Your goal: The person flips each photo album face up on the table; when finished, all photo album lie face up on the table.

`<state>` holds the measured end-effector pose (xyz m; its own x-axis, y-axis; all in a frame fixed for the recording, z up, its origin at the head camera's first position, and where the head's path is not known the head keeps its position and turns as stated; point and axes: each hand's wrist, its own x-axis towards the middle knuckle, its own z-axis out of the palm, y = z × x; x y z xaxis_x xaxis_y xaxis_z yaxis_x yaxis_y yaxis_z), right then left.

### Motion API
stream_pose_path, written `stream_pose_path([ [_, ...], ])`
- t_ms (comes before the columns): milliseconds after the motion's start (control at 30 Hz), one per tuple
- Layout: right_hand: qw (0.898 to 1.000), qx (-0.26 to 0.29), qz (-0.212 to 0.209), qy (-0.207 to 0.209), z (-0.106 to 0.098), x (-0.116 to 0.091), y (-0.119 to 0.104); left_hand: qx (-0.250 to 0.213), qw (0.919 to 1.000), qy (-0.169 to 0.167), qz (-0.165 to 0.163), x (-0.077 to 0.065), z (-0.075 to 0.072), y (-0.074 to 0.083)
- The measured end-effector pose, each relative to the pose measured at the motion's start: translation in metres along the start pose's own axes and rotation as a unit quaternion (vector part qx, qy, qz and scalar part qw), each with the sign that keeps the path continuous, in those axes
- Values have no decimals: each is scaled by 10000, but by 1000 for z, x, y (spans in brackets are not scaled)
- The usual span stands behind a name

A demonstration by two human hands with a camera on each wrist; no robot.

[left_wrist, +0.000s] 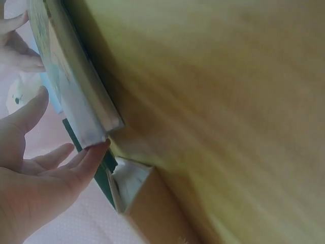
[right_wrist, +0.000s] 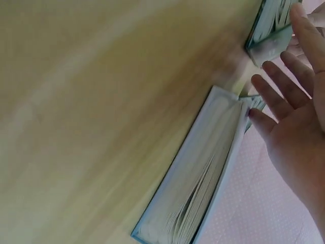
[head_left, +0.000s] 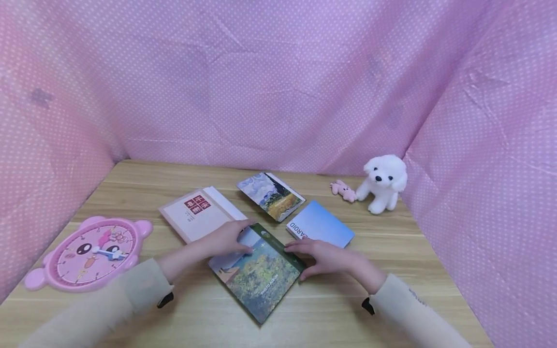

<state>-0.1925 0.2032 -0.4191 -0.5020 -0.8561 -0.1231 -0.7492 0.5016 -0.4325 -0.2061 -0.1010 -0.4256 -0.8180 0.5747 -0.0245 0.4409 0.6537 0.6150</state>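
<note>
A photo album (head_left: 265, 280) with a painted cover and dark green spine band lies flat and turned diagonally on the table. My left hand (head_left: 224, 238) is at its upper left, thumb over the cover; in the left wrist view, the straight fingers (left_wrist: 86, 168) touch its edge. On the other side, my right hand (head_left: 324, 256) is at the green band, fingers extended and thumb by the right corner. The right wrist view shows that hand (right_wrist: 299, 122) with its fingers spread, close to the album (right_wrist: 274, 46) and a thick blue-edged book (right_wrist: 195, 188).
A pale book with red characters (head_left: 196, 212) lies at the left hand. Behind are a landscape-covered book (head_left: 271, 195) and a blue book (head_left: 322, 224). A pink clock (head_left: 91, 253) is left; a white toy dog (head_left: 383, 186) and small pink toy (head_left: 344, 191) sit back right.
</note>
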Motion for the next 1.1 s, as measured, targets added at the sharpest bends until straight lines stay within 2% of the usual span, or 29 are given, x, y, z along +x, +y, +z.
stream_pose_path([
  [267, 9989, -347, 196, 244, 11, 0, -12, -98, 9994, 34, -317, -6, 3, 3],
  [567, 9986, -246, 110, 464, 15, -3, -13, -40, 9994, 171, -312, -6, 4, 7],
  [800, 9991, -74, 66, 400, 13, -5, -14, -11, 9988, 241, -428, -4, 4, 8],
  [1100, 9983, -116, -16, 563, 13, -8, -16, 117, 9988, 455, -129, -1, 5, 7],
])
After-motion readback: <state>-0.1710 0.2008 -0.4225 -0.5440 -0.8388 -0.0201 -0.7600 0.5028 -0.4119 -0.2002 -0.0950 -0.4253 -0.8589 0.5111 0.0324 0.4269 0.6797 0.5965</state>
